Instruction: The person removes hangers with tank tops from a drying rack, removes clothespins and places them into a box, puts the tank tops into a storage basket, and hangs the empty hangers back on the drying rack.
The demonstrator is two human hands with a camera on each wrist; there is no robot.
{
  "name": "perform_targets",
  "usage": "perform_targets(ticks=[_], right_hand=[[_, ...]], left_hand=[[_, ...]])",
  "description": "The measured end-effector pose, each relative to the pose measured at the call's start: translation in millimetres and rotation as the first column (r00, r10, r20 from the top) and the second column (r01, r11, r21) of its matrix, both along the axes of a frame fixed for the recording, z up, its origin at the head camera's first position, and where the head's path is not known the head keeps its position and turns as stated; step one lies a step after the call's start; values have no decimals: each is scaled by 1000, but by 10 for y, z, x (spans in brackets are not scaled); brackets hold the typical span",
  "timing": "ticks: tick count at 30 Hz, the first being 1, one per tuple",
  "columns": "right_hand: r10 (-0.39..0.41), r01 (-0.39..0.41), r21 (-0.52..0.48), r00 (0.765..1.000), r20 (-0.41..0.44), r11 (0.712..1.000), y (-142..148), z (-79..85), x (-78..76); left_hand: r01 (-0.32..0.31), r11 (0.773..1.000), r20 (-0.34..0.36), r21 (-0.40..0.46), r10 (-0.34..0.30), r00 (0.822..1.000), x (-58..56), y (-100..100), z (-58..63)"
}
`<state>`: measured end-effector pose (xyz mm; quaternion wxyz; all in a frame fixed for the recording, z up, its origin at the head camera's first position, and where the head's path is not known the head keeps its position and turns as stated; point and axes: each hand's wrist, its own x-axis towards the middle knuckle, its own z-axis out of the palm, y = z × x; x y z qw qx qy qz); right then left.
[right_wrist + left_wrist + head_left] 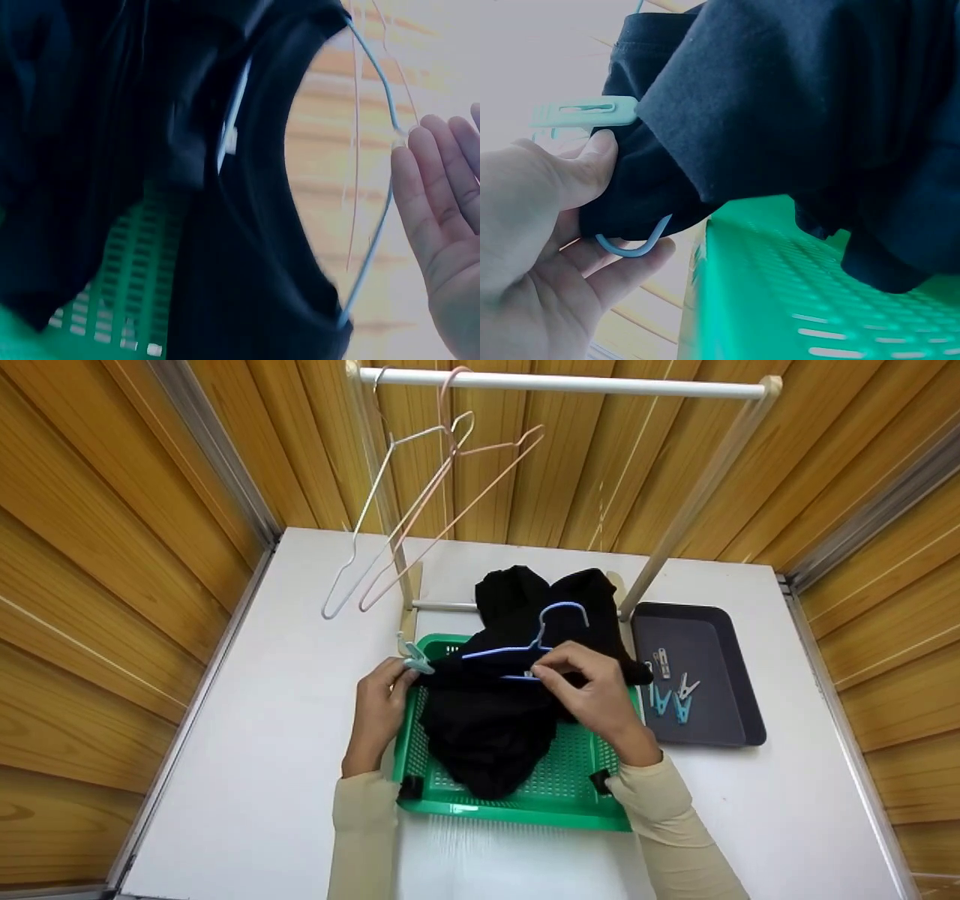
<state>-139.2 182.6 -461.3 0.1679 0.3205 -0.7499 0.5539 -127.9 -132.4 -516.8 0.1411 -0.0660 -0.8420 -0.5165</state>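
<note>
My left hand (379,701) grips the edge of a black shirt (495,727), thumb on the cloth in the left wrist view. Just above that thumb a pale mint clothespin (585,112) clips the fabric. A curved bit of blue wire (634,250) shows beside the fingers. The blue hanger (499,651) lies in the shirt's neck opening, hook upward. My right hand (592,690) pinches at the hanger's middle with thumb and forefinger; its other fingers look fairly straight in the right wrist view. A small white tag (231,141) shows inside the neck. Cloth hides the hanger's ends.
Under the shirt stands a green perforated basket (517,819). Behind it rises a rack with a white rail (562,381), where a white hanger (341,581) and a pink hanger (491,491) hang. At right a dark tray (709,652) holds several clothespins (682,708).
</note>
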Motion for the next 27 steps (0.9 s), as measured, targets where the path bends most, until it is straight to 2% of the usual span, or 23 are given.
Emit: perform_targets(ticks=[5, 18, 23, 27], right_hand=[[45, -41, 58, 996, -77, 997, -230, -16, -24], [53, -25, 127, 974, -222, 992, -614, 23, -110], [49, -17, 135, 971, -236, 991, -700, 60, -150], [77, -31, 221, 977, -201, 975, -789, 102, -204]], left_hand=[[5, 1000, 6, 14, -5, 1000, 6, 3, 7], [9, 999, 21, 34, -10, 1000, 10, 7, 17], [14, 999, 24, 48, -15, 1000, 9, 6, 25], [12, 999, 26, 47, -13, 1000, 10, -1, 19]])
